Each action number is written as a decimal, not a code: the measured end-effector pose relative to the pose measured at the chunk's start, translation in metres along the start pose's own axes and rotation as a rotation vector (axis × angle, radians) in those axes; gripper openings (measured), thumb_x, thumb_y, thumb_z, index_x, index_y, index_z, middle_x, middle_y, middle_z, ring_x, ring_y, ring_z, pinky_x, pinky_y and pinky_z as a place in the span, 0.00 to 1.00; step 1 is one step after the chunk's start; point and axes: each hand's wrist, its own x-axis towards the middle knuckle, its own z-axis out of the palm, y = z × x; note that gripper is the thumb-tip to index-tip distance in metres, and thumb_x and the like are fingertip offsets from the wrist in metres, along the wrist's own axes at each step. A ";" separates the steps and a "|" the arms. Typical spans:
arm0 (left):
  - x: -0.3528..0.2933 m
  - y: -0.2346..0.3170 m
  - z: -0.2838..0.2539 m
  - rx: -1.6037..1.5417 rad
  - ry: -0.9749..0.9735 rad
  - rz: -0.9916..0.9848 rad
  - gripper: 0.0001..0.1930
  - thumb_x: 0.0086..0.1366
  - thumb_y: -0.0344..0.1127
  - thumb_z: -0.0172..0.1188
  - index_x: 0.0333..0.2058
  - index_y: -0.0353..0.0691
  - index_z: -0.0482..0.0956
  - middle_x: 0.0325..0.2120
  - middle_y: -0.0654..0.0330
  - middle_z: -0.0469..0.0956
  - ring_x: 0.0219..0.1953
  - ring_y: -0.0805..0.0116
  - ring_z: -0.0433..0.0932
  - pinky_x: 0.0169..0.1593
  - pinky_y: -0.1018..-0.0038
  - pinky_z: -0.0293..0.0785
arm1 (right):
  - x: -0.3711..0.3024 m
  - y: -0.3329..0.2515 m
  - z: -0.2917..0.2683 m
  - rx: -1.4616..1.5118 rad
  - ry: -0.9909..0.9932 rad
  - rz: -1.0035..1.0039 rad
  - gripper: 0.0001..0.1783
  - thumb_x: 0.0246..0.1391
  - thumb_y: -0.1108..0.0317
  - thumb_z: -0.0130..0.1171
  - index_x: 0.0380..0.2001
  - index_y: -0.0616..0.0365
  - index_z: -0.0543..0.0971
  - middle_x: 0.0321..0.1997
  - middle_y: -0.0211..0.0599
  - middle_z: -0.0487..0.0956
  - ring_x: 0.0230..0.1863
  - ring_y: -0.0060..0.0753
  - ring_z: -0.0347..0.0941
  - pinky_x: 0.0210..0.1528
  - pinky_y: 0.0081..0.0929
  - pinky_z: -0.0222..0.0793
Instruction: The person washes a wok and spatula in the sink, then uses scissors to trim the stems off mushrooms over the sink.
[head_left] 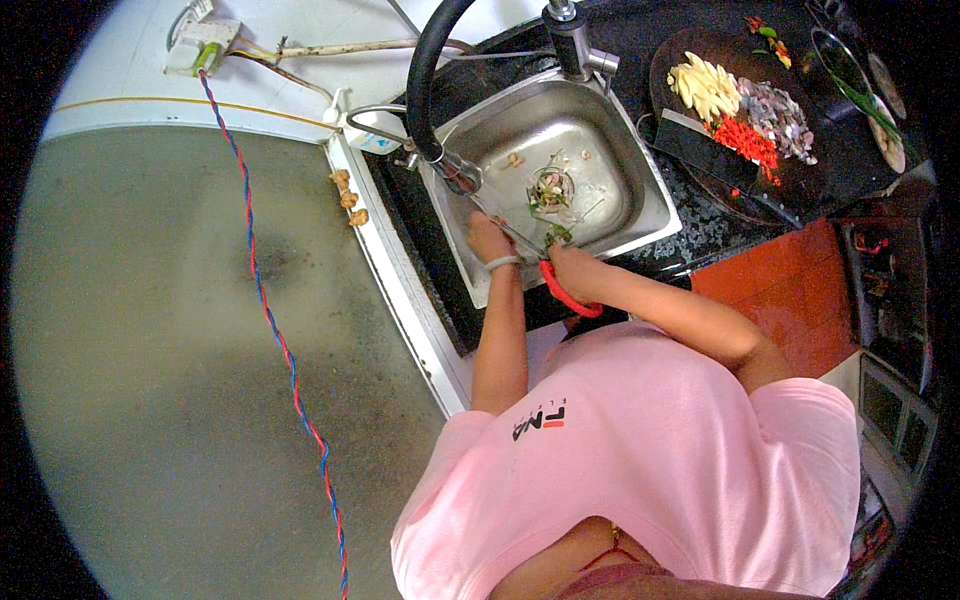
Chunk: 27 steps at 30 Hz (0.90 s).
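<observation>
Both my hands are inside the near left part of a steel sink. My right hand is closed at the near edge, with a small sprig of green leaves showing at its fingertips. Below the faucet head, my left hand is curled. A thin pale streak runs from the faucet past it toward the right hand; whether it is water or a stalk is unclear. What the left fingers hold is hidden. Around the drain lie green and pale vegetable scraps.
On the right, a round dark cutting board bears pale yellow strips, chopped red pepper, greyish-purple pieces and a cleaver. Scallions lie beyond. Ginger pieces rest on the left ledge beside a murky glass pane.
</observation>
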 end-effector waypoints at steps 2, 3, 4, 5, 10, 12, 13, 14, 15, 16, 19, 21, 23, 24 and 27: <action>0.005 -0.009 -0.004 0.255 -0.010 0.197 0.15 0.56 0.43 0.48 0.17 0.38 0.69 0.11 0.57 0.69 0.09 0.67 0.64 0.14 0.71 0.57 | 0.007 0.015 0.018 -0.017 0.099 -0.085 0.13 0.46 0.70 0.50 0.33 0.67 0.66 0.30 0.57 0.75 0.32 0.55 0.73 0.32 0.43 0.70; 0.016 -0.027 -0.008 0.475 -0.016 0.393 0.15 0.56 0.43 0.48 0.17 0.39 0.70 0.12 0.57 0.69 0.09 0.67 0.65 0.14 0.71 0.58 | 0.009 0.019 0.023 -0.023 0.153 -0.122 0.12 0.45 0.68 0.52 0.31 0.66 0.66 0.26 0.55 0.75 0.28 0.54 0.74 0.29 0.43 0.70; 0.024 -0.040 -0.012 0.695 -0.009 0.585 0.15 0.55 0.44 0.48 0.18 0.39 0.70 0.12 0.57 0.70 0.09 0.66 0.65 0.14 0.70 0.58 | 0.011 0.017 0.021 0.161 0.004 -0.091 0.12 0.45 0.67 0.52 0.28 0.65 0.67 0.23 0.51 0.74 0.24 0.49 0.72 0.24 0.40 0.69; 0.025 -0.042 -0.012 0.672 0.019 0.562 0.15 0.56 0.44 0.47 0.18 0.39 0.70 0.12 0.58 0.70 0.09 0.67 0.65 0.13 0.71 0.58 | 0.012 0.012 0.016 0.344 -0.145 -0.059 0.12 0.45 0.65 0.53 0.26 0.64 0.67 0.20 0.47 0.73 0.20 0.43 0.71 0.20 0.38 0.67; 0.018 -0.021 -0.009 -0.442 -0.182 -0.364 0.15 0.59 0.46 0.48 0.21 0.43 0.67 0.11 0.64 0.66 0.08 0.72 0.62 0.11 0.78 0.57 | -0.004 -0.002 -0.015 0.669 -0.165 -0.038 0.12 0.47 0.63 0.51 0.19 0.60 0.68 0.11 0.32 0.64 0.10 0.26 0.60 0.08 0.27 0.59; 0.006 -0.005 -0.003 -0.473 -0.230 -0.363 0.14 0.60 0.46 0.47 0.22 0.45 0.66 0.10 0.65 0.64 0.08 0.74 0.60 0.11 0.80 0.56 | -0.010 0.001 -0.021 0.784 -0.265 0.057 0.11 0.48 0.63 0.50 0.21 0.59 0.68 0.11 0.31 0.64 0.10 0.26 0.61 0.08 0.26 0.59; 0.001 0.000 0.000 -0.490 -0.257 -0.366 0.14 0.60 0.47 0.47 0.22 0.45 0.66 0.10 0.66 0.62 0.08 0.75 0.60 0.10 0.80 0.55 | -0.008 0.008 -0.015 0.903 -0.289 0.009 0.11 0.49 0.63 0.50 0.22 0.58 0.67 0.12 0.30 0.63 0.10 0.24 0.59 0.09 0.25 0.58; 0.000 0.000 -0.002 -0.496 -0.294 -0.365 0.13 0.60 0.47 0.47 0.23 0.45 0.65 0.10 0.66 0.62 0.08 0.76 0.60 0.10 0.80 0.55 | -0.008 0.008 -0.013 0.948 -0.286 0.027 0.10 0.49 0.63 0.50 0.23 0.58 0.67 0.12 0.30 0.63 0.10 0.24 0.59 0.09 0.25 0.58; -0.002 0.000 -0.004 -0.503 -0.331 -0.364 0.13 0.60 0.48 0.47 0.24 0.46 0.65 0.10 0.65 0.63 0.08 0.76 0.60 0.10 0.80 0.55 | -0.009 0.008 -0.012 0.994 -0.283 0.046 0.10 0.49 0.63 0.50 0.24 0.58 0.67 0.12 0.30 0.63 0.10 0.24 0.59 0.09 0.24 0.57; -0.004 0.000 -0.005 -0.509 -0.368 -0.363 0.13 0.60 0.48 0.47 0.25 0.46 0.65 0.11 0.65 0.63 0.08 0.76 0.60 0.10 0.80 0.54 | -0.010 0.008 -0.012 1.040 -0.278 0.064 0.10 0.49 0.62 0.50 0.24 0.57 0.67 0.13 0.29 0.63 0.10 0.23 0.59 0.09 0.24 0.57; -0.003 -0.009 -0.010 -0.424 -0.327 -0.301 0.13 0.60 0.49 0.48 0.28 0.46 0.64 0.13 0.64 0.64 0.09 0.76 0.61 0.10 0.80 0.54 | -0.010 0.009 -0.013 1.118 -0.311 0.141 0.10 0.51 0.62 0.49 0.24 0.57 0.66 0.13 0.29 0.63 0.10 0.23 0.58 0.10 0.24 0.57; -0.015 0.001 -0.006 -0.437 -0.343 -0.256 0.13 0.60 0.49 0.49 0.29 0.46 0.64 0.15 0.64 0.65 0.10 0.76 0.62 0.11 0.80 0.55 | 0.005 0.023 -0.007 1.226 -0.238 0.220 0.11 0.51 0.62 0.48 0.24 0.57 0.65 0.13 0.29 0.62 0.10 0.24 0.59 0.09 0.24 0.56; -0.031 0.018 -0.007 -0.464 -0.400 -0.201 0.13 0.61 0.47 0.49 0.28 0.46 0.64 0.17 0.64 0.66 0.12 0.76 0.63 0.12 0.81 0.56 | 0.021 0.047 -0.014 1.234 -0.150 0.206 0.13 0.52 0.61 0.48 0.22 0.58 0.64 0.13 0.30 0.63 0.10 0.26 0.60 0.09 0.25 0.57; -0.039 0.028 -0.009 -0.489 -0.441 -0.161 0.12 0.61 0.46 0.49 0.27 0.46 0.64 0.18 0.63 0.67 0.13 0.77 0.64 0.13 0.82 0.57 | 0.018 0.049 -0.026 1.060 -0.106 0.238 0.12 0.51 0.60 0.49 0.25 0.59 0.66 0.14 0.32 0.65 0.10 0.25 0.61 0.09 0.24 0.58; -0.030 0.026 -0.015 -0.752 -0.530 -0.275 0.10 0.61 0.42 0.51 0.28 0.43 0.66 0.22 0.62 0.70 0.18 0.76 0.67 0.17 0.82 0.63 | 0.019 0.066 -0.033 0.710 -0.044 0.150 0.19 0.51 0.56 0.51 0.33 0.64 0.66 0.19 0.40 0.69 0.19 0.38 0.68 0.23 0.34 0.66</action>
